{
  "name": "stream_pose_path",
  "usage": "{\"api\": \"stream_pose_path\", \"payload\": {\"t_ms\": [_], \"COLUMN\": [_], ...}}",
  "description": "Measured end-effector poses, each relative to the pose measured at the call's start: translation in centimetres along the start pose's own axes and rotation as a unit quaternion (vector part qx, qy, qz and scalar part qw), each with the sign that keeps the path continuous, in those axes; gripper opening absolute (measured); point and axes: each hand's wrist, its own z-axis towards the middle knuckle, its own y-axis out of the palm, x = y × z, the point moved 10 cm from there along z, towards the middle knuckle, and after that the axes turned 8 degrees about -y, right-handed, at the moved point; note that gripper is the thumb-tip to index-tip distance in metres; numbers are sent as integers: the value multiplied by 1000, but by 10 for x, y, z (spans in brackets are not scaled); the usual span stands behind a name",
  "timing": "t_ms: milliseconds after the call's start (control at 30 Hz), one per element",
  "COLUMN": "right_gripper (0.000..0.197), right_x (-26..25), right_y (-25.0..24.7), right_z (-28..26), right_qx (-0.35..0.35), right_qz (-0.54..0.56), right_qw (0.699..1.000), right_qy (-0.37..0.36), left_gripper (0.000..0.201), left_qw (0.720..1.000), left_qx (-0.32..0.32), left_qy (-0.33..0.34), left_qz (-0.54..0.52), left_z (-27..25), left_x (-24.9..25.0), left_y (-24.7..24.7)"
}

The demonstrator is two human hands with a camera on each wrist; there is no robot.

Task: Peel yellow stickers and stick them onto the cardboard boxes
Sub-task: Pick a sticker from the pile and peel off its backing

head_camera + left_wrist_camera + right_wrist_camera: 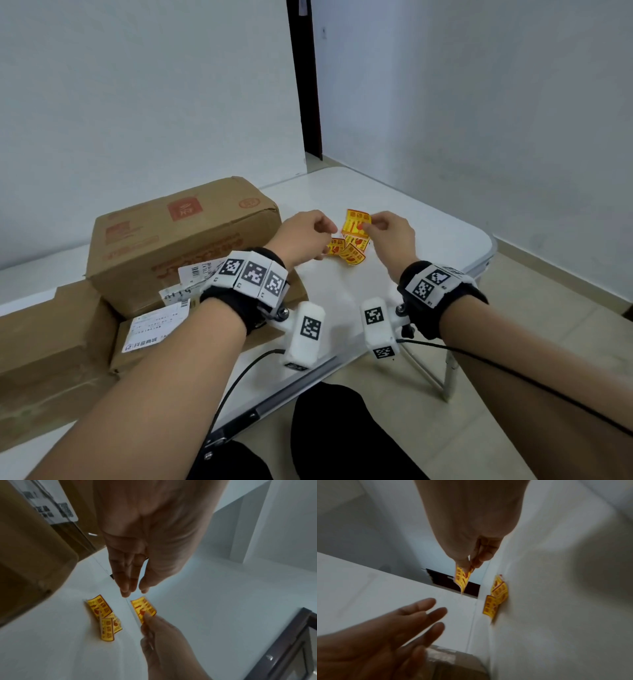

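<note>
My right hand [375,224] pinches a yellow sticker sheet [356,222] with red print and holds it lifted above the white table [428,233]. The same held sticker sheet [143,608] [462,578] hangs from thumb and forefinger. My left hand [325,233] hovers just left of it with straight, relaxed fingers [125,586], holding nothing. A small pile of loose yellow stickers [346,251] [104,619] [496,596] lies on the table below both hands. A large cardboard box [181,240] stands to the left of my left hand.
Two more cardboard boxes [51,342] [147,339] with white shipping labels sit at the near left. The table's front edge [308,377] runs just under my wrists and a folding leg [445,377] shows at right. Walls close in behind, with a dark doorway [308,102].
</note>
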Motion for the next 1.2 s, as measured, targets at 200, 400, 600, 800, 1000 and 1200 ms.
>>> {"api": "stream_pose_path", "payload": {"t_ms": [200, 400, 600, 800, 1000, 1200], "right_gripper": [17, 16, 8, 19, 10, 11], "right_x": [-82, -140, -153, -156, -146, -146], "right_y": [30, 88, 139, 167, 167, 166], "right_z": [-13, -40, -69, -88, -95, -98], "right_qx": [-56, -132, -209, -252, -266, -272], "right_qz": [88, 79, 87, 128, 127, 102], "right_qw": [990, 971, 955, 944, 940, 937], "right_qy": [-98, -181, -190, -168, -170, -192], "left_gripper": [24, 22, 15, 12, 12, 15], "left_qw": [989, 951, 941, 937, 917, 894], "left_qx": [98, 163, 221, 165, 171, 142], "left_qy": [-10, -56, -71, -101, -99, -117], "left_qz": [-106, -257, -244, -292, -347, -408], "left_z": [-17, -63, -99, -107, -111, -109], "left_x": [-19, -63, -107, -127, -139, -137], "left_y": [-58, -113, -139, -127, -121, -105]}}
